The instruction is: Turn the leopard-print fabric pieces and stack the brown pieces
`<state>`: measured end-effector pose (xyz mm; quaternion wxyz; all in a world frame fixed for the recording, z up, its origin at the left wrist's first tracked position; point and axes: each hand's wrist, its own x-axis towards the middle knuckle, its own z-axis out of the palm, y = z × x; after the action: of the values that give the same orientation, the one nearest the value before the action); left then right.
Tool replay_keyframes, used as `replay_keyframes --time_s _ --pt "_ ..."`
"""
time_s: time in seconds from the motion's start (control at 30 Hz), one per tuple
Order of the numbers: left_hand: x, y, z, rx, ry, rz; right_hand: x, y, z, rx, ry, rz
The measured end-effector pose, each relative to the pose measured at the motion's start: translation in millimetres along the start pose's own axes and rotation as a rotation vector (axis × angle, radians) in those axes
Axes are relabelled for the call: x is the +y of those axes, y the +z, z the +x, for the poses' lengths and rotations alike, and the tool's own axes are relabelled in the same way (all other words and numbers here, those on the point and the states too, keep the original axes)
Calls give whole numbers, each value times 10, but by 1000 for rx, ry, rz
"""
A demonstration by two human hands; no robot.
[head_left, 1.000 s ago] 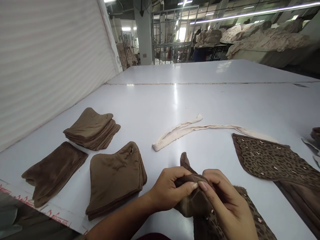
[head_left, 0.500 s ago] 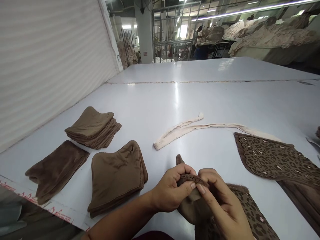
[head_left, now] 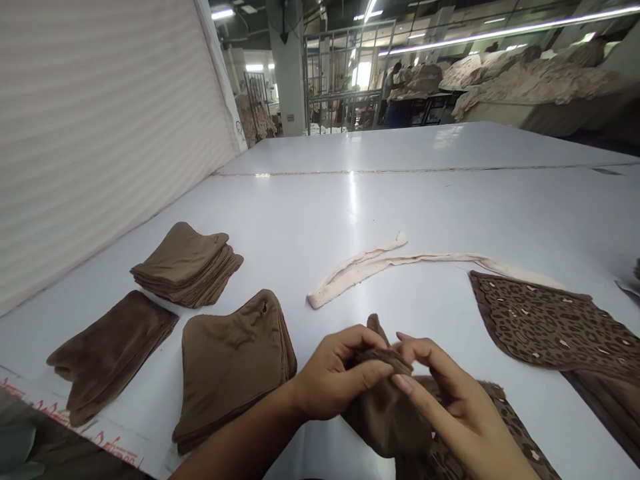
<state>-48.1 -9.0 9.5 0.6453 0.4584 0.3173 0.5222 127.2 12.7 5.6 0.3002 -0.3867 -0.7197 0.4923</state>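
A brown fabric piece point(head_left: 387, 420) with a plush side is bunched up between my two hands above the near part of the table. My left hand point(head_left: 337, 377) is closed on its gathered upper edge, thumb in front and fingers behind. From the other side, my right hand point(head_left: 450, 393) has the edge between thumb and forefinger, its grip looser and its fingertips slightly blurred. Beneath my right hand lies a leopard-print fabric piece point(head_left: 515, 427), partly covered by it. Left of my hands sits a stack of brown fabric pieces point(head_left: 230, 367), the top one with a small slit.
Two more brown stacks lie farther left, one smooth point(head_left: 180, 257) and one plush point(head_left: 113, 350). A cream fabric strip point(head_left: 350, 270) curves across the white table point(head_left: 280, 213). More leopard-print fabric point(head_left: 545, 323) lies right. A white sheet point(head_left: 110, 120) rises along the left edge.
The brown piece has turned in my hands, and its plush edge is now more bunched. My right fingers have spread a little and lifted off the edge. The view has tipped slightly upward.
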Motion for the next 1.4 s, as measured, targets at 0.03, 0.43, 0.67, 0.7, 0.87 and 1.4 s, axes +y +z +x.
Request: replay_keyframes --time_s 0.03,0.43,0.67,0.7,0.87,1.4 --pt "70 -30 8 35 19 12 -21 -48 33 -77 20 -31" --pt "425 -485 -44 472 158 -61 -180 -385 -20 -32 145 124" --pt "311 -498 -14 514 50 -80 -263 -269 -98 135 201 256" --pt "287 -515 -12 517 38 -86 -275 -259 -97 147 210 259" --pt "208 -589 36 550 41 -79 -264 -277 -80 147 128 164" --pt "229 -361 166 15 -69 531 -210 -331 382 531 -18 -139"
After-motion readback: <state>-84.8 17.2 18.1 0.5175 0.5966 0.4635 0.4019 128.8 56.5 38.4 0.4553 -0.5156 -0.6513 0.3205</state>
